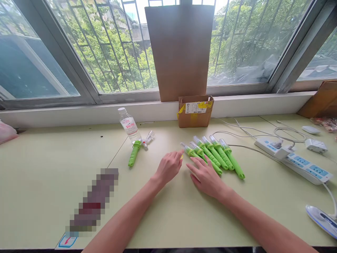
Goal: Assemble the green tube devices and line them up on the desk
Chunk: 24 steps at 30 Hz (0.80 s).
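Several green-handled tools with clear plastic caps [216,151] lie side by side, slanting across the middle of the table. My right hand [205,175] rests at the near side of this row, fingers spread, touching the closest handles. Just left of the row is my left hand [170,167], its fingers curled in near the leftmost clear tip. A small yellow bit shows at its fingertips; what it holds, if anything, is hidden. Apart from the row, a single green handle [134,153] lies on the left, beside a loose clear plastic piece [150,137].
A water bottle [129,124] stands behind the single handle. By the window sill are a small cardboard box [195,117] and a tall brown board [181,52]. On the right lie a power strip [295,160], cables and a white device [322,221]. A blurred patch [94,200] covers something at left.
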Each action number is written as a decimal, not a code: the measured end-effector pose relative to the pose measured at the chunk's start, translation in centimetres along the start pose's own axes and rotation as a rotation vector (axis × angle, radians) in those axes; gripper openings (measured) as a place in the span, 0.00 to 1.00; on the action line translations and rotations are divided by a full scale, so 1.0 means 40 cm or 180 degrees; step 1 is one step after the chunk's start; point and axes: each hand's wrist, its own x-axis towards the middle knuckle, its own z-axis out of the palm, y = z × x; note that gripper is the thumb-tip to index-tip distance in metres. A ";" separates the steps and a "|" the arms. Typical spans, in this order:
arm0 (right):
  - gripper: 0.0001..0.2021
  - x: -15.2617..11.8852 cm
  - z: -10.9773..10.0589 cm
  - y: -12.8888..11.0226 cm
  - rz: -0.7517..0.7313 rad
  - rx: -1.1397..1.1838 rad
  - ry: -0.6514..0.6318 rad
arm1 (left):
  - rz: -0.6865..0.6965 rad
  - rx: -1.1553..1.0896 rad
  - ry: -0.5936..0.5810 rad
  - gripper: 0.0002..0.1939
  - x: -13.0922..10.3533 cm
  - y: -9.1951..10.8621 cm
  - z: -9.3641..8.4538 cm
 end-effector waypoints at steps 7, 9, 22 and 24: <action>0.14 0.001 0.003 0.004 0.0029 0.0149 0.0083 | 0.0408 -0.0447 0.0320 0.20 -0.006 0.016 -0.002; 0.12 0.002 -0.001 0.002 0.0031 0.0280 0.0139 | 0.0494 -0.0508 0.0405 0.22 -0.007 0.014 -0.003; 0.15 0.008 -0.005 0.002 -0.0143 0.0427 0.0222 | 0.0902 -0.0530 0.0229 0.23 -0.009 0.030 -0.011; 0.14 0.006 -0.001 0.004 -0.0116 0.0416 0.0247 | 0.0789 -0.0576 0.0068 0.23 -0.007 0.024 -0.010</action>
